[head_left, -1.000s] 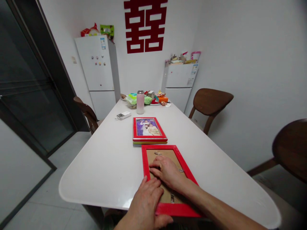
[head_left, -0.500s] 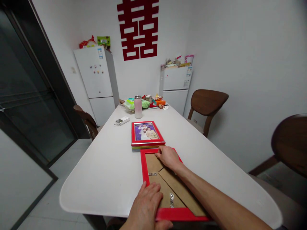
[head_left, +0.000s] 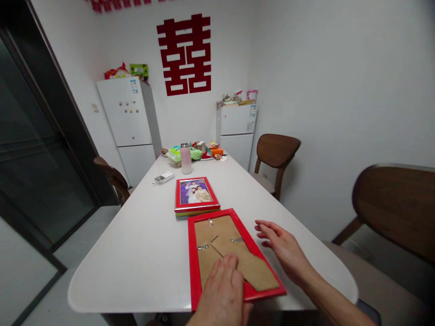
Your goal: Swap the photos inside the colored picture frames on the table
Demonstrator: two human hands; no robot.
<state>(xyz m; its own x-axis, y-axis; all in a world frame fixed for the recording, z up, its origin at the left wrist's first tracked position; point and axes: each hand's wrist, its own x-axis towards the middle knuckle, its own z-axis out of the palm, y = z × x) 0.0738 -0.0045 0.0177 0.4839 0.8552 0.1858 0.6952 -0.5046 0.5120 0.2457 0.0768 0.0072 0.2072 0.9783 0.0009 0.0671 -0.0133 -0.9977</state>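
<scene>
Fingers (head_left: 227, 270) of left hand (head_left: 221, 293) together and flat on the backing board (head_left: 217, 237), pressing, not gripping. Right hand (head_left: 283, 251) has its fingers spread apart, off the frame, just beside the right rail, above the table (head_left: 118, 258); can't tell if the fingertips touch down. Board sits in the back of the red frame (head_left: 192, 262), which lies face down near the table's front edge. Three metal tabs (head_left: 203, 247) show on the board, strut (head_left: 254, 269) lying across it. Judgement: even pressure keeps the board seated, tabs need to lie flat against it. Framed photo (head_left: 195, 194) lies face up just beyond the top rail.
</scene>
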